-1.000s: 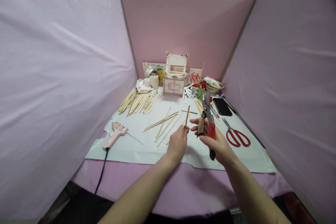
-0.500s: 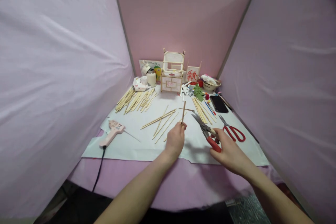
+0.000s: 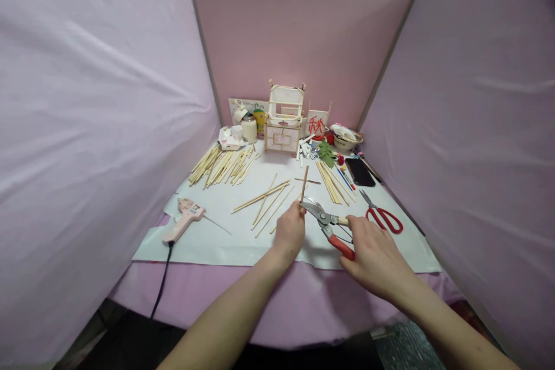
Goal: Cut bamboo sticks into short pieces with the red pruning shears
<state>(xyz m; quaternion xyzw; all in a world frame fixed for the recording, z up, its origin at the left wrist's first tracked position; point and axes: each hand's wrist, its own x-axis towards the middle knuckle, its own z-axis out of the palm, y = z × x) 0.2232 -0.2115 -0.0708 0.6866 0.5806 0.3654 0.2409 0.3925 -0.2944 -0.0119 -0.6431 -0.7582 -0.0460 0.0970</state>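
My left hand [image 3: 291,229] is closed around a thin wooden stick [image 3: 305,181], which points upward and away from me. In my right hand [image 3: 373,250] are pruning shears [image 3: 323,218] with a red and a pale handle, the handles spread apart. The shears' blades meet the stick just above my left fingers; whether they touch it I cannot tell. Several loose sticks [image 3: 260,203] lie on the white sheet left of my left hand. A short, darker stick [image 3: 307,181] lies behind the held one.
A pink glue gun [image 3: 186,221] with a cord lies at left, below a stick pile [image 3: 223,166]. Red-handled scissors [image 3: 384,217] and a black phone [image 3: 359,172] are at right. At the back stands a small stick-framed structure [image 3: 282,136] near a jar [image 3: 248,128] and a bowl [image 3: 347,143].
My right hand has brought the pruning shears left and slightly down, so their blades are now at the held stick. My left hand has stayed nearly still.
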